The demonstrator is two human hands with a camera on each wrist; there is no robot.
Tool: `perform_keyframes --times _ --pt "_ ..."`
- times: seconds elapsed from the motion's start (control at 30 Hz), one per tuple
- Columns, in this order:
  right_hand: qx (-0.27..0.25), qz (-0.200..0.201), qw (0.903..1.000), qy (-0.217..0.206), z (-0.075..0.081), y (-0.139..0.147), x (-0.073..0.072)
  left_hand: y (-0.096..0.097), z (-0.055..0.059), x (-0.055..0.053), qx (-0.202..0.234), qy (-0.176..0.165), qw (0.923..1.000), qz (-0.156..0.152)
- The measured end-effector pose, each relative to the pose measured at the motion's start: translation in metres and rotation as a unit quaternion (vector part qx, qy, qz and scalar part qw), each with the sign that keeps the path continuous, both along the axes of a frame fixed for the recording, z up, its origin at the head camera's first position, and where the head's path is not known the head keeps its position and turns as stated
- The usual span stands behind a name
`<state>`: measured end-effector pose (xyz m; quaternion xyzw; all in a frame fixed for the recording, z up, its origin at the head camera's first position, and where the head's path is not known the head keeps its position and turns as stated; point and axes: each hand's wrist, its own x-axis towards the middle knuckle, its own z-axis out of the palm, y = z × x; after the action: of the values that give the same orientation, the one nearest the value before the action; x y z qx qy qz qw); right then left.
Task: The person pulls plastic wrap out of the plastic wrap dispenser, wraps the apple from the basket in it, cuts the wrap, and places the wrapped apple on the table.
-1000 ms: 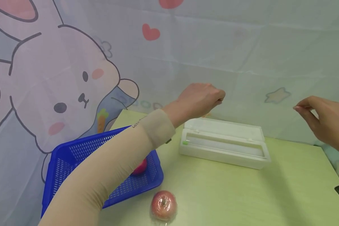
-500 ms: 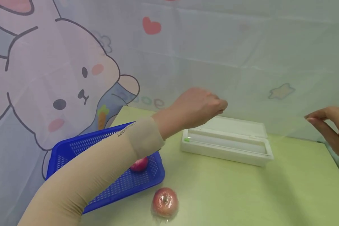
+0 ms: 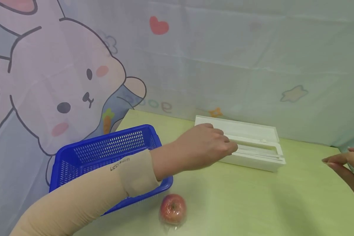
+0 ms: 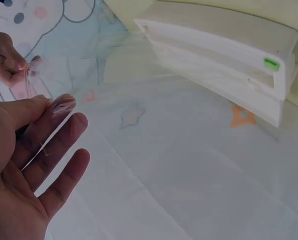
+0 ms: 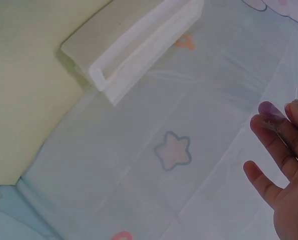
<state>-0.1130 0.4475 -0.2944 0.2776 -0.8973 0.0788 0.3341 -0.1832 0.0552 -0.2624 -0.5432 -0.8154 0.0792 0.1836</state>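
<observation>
Clear, thin plastic film spans between left hand and right hand, each pinching it between thumb and finger, near the white, oblong, open-lidded box; uneven tension or slack could make it fold and self-cling.

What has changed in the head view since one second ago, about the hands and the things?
The left hand has sunk and now covers the left part of the white box; the right hand dropped too, toward the view's right edge. The sleeve now hides the red fruit in the basket. Both hands pinch clear film; no letting go shows. Wrapped apple, basket and open box stayed.
</observation>
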Motion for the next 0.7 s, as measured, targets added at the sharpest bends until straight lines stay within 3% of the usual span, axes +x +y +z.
perform_keyframes --times 0.2,0.4,0.53,0.7 --pt "0.018 0.010 0.9997 -0.012 -0.018 -0.003 0.018 -0.001 -0.015 0.014 -0.039 0.012 0.9991 -0.012" --pt "0.050 0.004 0.9986 -0.019 -0.045 -0.005 0.043 -0.001 -0.035 0.035 -0.085 0.000 0.9960 -0.027" --pt "0.042 0.018 0.9989 -0.012 -0.071 -0.008 0.055 -0.003 -0.051 0.047 -0.083 -0.002 0.9960 -0.032" --pt "0.050 0.046 0.9975 -0.016 -0.102 -0.010 0.071 -0.007 -0.078 0.063 -0.049 0.050 0.9966 -0.045"
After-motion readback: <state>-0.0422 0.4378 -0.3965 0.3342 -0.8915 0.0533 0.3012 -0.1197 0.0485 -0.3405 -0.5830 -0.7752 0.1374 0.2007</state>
